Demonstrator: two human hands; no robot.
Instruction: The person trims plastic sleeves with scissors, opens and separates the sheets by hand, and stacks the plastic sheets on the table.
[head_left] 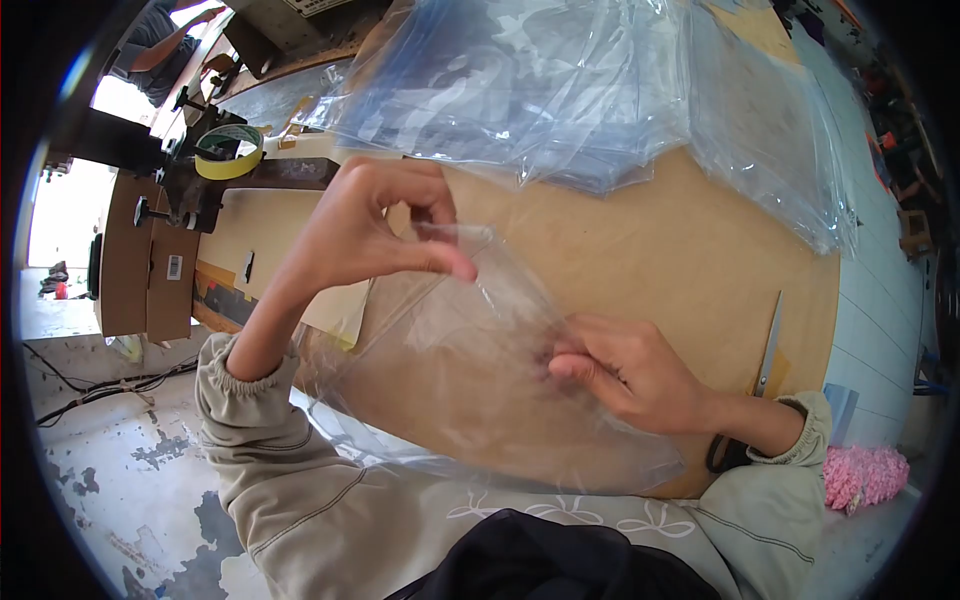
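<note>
A clear plastic sheet or bag [450, 370] spreads over the brown table in front of my body, its lower edge near my shirt. My left hand [400, 225] is at its upper corner, thumb and fingers apart, with the fingertips partly behind the plastic. Further right and lower, my right hand [630, 375] pinches the same plastic between thumb and fingers. Beyond both hands lies a pile of clear, bluish plastic [530, 90] at the far side of the table.
Scissors [770, 345] with black handles lie by my right forearm. A clamp-like metal fixture [190, 180] holds a roll of yellow tape [230, 153] at the left. Cardboard boxes [150, 260] stand below it. Another person [155, 50] is at the upper left.
</note>
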